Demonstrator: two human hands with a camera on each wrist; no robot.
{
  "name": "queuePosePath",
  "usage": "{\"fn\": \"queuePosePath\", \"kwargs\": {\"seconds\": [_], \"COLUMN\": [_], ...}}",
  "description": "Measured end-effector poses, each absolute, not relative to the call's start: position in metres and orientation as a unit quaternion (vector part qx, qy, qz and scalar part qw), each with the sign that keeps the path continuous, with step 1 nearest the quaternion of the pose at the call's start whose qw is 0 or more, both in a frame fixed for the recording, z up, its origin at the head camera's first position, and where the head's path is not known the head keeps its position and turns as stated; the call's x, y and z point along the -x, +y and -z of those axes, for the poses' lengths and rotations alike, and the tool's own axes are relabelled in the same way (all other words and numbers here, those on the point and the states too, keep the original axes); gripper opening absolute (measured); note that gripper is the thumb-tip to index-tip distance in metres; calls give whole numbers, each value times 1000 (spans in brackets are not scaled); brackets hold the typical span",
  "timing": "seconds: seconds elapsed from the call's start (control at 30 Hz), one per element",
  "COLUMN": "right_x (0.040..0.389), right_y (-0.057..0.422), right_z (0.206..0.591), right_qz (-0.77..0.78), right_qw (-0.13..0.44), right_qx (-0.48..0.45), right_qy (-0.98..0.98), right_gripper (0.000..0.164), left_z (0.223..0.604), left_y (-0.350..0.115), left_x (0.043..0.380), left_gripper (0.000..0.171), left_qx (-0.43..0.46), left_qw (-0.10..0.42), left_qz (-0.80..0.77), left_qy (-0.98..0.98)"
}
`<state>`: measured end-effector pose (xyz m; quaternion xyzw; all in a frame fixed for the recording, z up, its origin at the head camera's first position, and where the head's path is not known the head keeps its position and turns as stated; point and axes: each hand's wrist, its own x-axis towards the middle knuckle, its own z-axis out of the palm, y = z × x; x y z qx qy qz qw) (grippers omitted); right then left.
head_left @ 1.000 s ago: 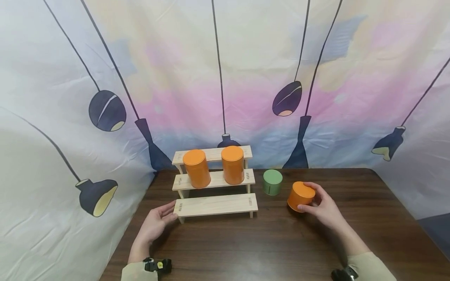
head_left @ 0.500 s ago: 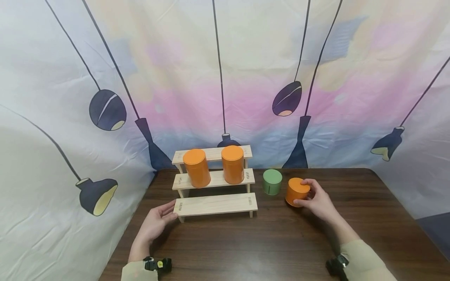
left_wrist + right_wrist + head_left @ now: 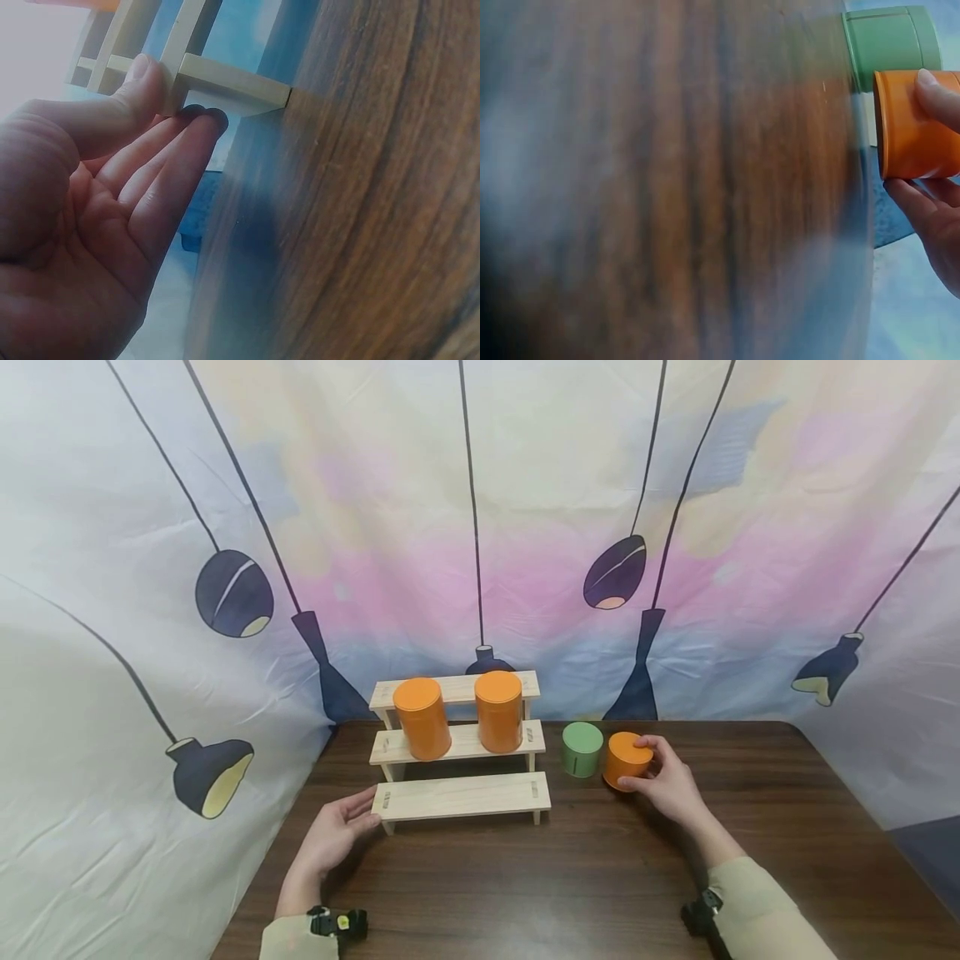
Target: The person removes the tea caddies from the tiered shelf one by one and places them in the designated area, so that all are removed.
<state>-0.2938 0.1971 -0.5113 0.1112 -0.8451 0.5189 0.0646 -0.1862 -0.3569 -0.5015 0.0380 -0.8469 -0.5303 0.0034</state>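
Note:
In the head view my right hand (image 3: 669,785) grips a short orange tin (image 3: 627,761), thumb on the near side and fingers on the far side. The tin stands upright close to the right of a green tin (image 3: 582,750) of similar height. In the right wrist view the thumb lies on the orange wall (image 3: 911,135), overlapping the green tin (image 3: 892,45). At the left, my left hand (image 3: 333,837) holds the end of the lowest step of a three-step wooden display stand (image 3: 461,797), thumb and fingertips against its corner and leg (image 3: 232,81).
Two tall orange tins (image 3: 422,720) (image 3: 499,713) stand upright on the stand's middle step, one left and one right. The dark wooden table (image 3: 487,893) ends at a cloth backdrop (image 3: 525,568) printed with hanging lamps.
My right hand has moved the short orange tin left and slightly back, from a tilted pose to upright beside the green tin. The left hand stays at the stand.

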Motion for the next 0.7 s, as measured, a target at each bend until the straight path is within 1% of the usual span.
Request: {"fn": "queuePosePath", "kwargs": {"seconds": [0.7], "right_x": [309], "right_y": [197], "right_z": [512], "right_qz": [-474], "right_qw": [76], "right_qx": [-109], "right_qy": [-870], "right_gripper": [61], "left_z": [501], "left_y": [-357], "left_x": [188], "left_gripper": [55], "left_qx": [-55], "left_qw": [1], "left_qz": [522], "left_qy": [-851]}}
